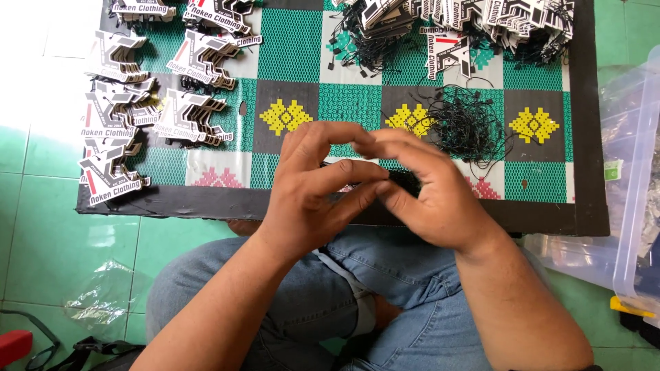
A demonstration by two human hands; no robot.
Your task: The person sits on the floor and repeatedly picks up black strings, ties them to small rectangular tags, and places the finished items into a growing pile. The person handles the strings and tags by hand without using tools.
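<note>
Black cords (pixel 402 180), a small dark bunch of them, sit pinched between the two hands at the centre of the view, just over the near edge of the woven mat (pixel 302 41). The left hand (pixel 313 199) curls its thumb and forefinger closed toward the bunch, and the right hand (pixel 426 196) closes its fingers over it from 3 o'clock, so most of it is hidden. I judge the cords very light, limp and apt to tangle or slip, best taken near an end with fingertips. At 1 o'clock from the hands lies a loose heap of black string loops (pixel 467 127). Stacks of printed card tags (pixel 189 113) stand at 10 o'clock, and a jumbled pile of strung tags (pixel 454 24) at 12 to 1 o'clock. A clear plastic bin (pixel 636 185) stands at 3 o'clock on the green tiled floor (pixel 62 227).
</note>
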